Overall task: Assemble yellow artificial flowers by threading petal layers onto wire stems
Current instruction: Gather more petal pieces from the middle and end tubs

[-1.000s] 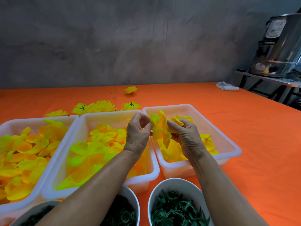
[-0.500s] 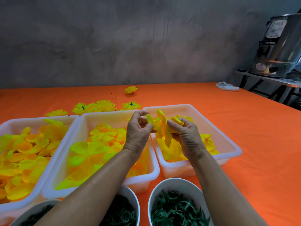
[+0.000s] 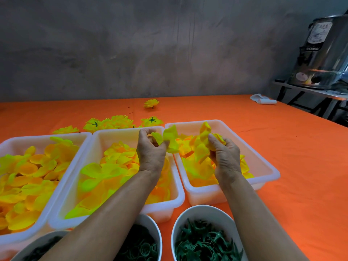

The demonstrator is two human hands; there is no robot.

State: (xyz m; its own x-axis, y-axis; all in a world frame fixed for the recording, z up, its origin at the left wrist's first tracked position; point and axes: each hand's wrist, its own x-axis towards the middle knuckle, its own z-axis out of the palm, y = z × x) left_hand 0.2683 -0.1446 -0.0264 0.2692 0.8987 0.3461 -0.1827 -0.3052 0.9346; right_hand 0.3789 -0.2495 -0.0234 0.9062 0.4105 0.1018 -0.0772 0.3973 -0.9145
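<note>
My left hand pinches a single yellow petal layer above the gap between the middle and right trays. My right hand grips a bunch of yellow petal layers over the right white tray. The two hands are a short way apart. The middle tray and left tray are full of yellow and orange petals. No wire stem shows in either hand.
Two white bowls of dark green plastic parts stand in front, one with star-shaped calyxes, one with rings. Finished yellow flowers lie behind the trays on the orange tablecloth. A steel urn stands at the right.
My left hand has pulled one petal layer away from the bunch, moving left. My right hand has shifted slightly right with the rest.
</note>
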